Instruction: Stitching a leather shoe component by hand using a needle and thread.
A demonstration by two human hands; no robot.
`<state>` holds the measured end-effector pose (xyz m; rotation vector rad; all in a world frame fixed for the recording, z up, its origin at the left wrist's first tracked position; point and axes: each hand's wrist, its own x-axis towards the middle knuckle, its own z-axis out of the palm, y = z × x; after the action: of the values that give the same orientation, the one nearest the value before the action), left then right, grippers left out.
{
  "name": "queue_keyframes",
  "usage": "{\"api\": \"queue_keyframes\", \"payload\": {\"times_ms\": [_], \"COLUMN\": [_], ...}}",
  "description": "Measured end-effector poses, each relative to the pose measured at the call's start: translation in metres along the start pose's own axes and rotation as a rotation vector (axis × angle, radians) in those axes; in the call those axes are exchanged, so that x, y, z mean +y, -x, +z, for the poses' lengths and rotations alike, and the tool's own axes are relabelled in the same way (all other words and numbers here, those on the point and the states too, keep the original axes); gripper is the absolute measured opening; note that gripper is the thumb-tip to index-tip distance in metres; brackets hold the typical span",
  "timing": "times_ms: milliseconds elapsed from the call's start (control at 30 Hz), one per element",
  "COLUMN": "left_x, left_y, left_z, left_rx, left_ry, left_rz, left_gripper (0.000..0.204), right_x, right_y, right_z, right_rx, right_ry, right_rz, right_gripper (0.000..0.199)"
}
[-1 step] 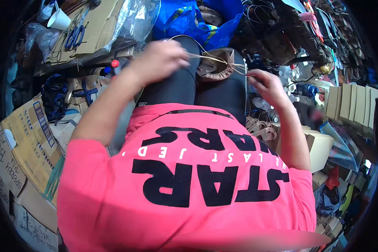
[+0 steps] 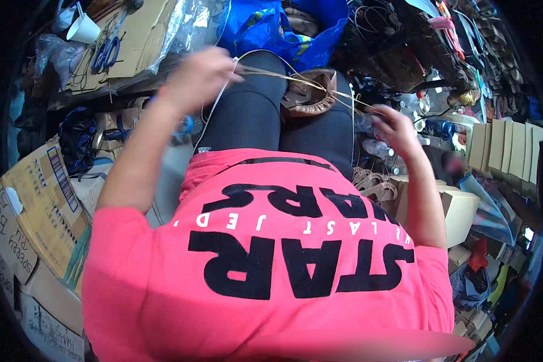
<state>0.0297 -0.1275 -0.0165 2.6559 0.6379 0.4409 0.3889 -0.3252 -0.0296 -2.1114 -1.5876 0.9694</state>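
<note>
Clamped on pale cords (image 2: 273,74), the right hand (image 2: 395,125) and blurred left hand (image 2: 206,75) hold them taut; between both grips, a brown gathered shoe piece (image 2: 314,107) rests.

Wears a bright pink T-shirt (image 2: 157,277) with short, loose sleeves (image 2: 431,265). Displays two rows of heavy black block lettering (image 2: 371,282) across the front, parted by a line of small white capitals (image 2: 308,228). Shows a narrow, gently arched dark band (image 2: 271,160) near the hem. Leaves left hand (image 2: 205,78) and right hand (image 2: 395,127) bare. Has close-fitting dark trousers (image 2: 244,120), with a slim white side stripe (image 2: 353,114) and a small white print (image 2: 204,148) at the left hip.
</note>
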Motion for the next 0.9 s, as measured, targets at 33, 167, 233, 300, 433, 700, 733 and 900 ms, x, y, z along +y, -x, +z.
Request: {"api": "queue_keyframes", "payload": {"times_ms": [33, 167, 233, 300, 433, 700, 733, 900], "left_x": [-0.035, -0.105, -0.109, -0.094, -0.002, 0.019, 0.002, -0.082], "left_y": [0.022, 0.096, 0.108, 0.083, -0.011, -0.030, -0.019, 0.053], "left_z": [-0.019, -0.146, -0.156, -0.119, 0.014, 0.065, 0.058, 0.024], "left_rx": [0.079, 0.481, 0.519, 0.598, 0.258, -0.087, -0.043, 0.102], "left_ry": [0.060, -0.562, -0.725, -0.440, 0.233, 0.474, 0.459, 0.643], "left_rz": [-0.173, -0.706, -0.812, -0.742, -0.291, -0.258, -0.298, -0.668], "left_gripper": [0.012, 0.020, 0.023, 0.023, 0.034, 0.024, 0.025, 0.023], "right_x": [0.028, 0.226, 0.234, 0.192, 0.045, -0.006, 0.003, 0.075], "right_y": [0.015, 0.114, 0.120, 0.093, 0.005, -0.027, -0.020, 0.019], "right_z": [-0.016, -0.087, -0.090, -0.065, 0.011, 0.023, 0.017, -0.008], "right_rx": [0.027, 0.262, 0.190, 0.189, 0.094, -0.161, -0.138, 0.338], "right_ry": [-0.067, 0.377, 0.582, 0.508, -0.233, -0.601, -0.661, -0.960], "right_rz": [0.247, 0.579, 0.739, 0.623, 0.196, 0.166, 0.214, 0.420], "right_gripper": [0.026, 0.033, 0.037, 0.049, 0.054, 0.028, 0.026, 0.018]}}
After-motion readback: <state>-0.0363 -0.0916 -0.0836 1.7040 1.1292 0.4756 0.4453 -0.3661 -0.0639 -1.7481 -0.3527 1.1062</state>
